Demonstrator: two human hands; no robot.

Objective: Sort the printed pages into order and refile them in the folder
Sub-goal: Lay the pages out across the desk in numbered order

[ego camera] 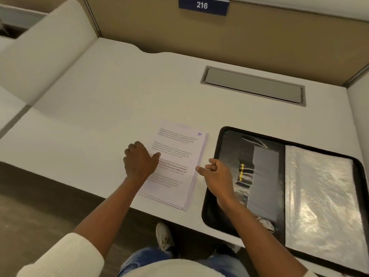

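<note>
Head view: the left hand sits at the left edge of the printed pages, its thumb lying flat on the top sheet and its fingers curled down beside the stack; whether those fingers hook under the paper cannot be told. The right hand hovers over the gap between the stack and the folder, one straight digit reaching the stack's right edge and the other fingers curled in on nothing. The pages lie as one slightly fanned stack, face up, near the front edge of the white desk, with a handwritten number in blue at the top right corner of the top sheet. Just beside the stack, to its right and not touching it, the black folder lies open and flat, showing a grey pocket on its left half and a clear plastic sleeve on its right half. Farther back, a grey hatch is set into the desk top, and behind it a tan partition carries a blue sign reading 216. Below the desk edge are a white sleeve, blue jeans and a pale shoe.
</note>
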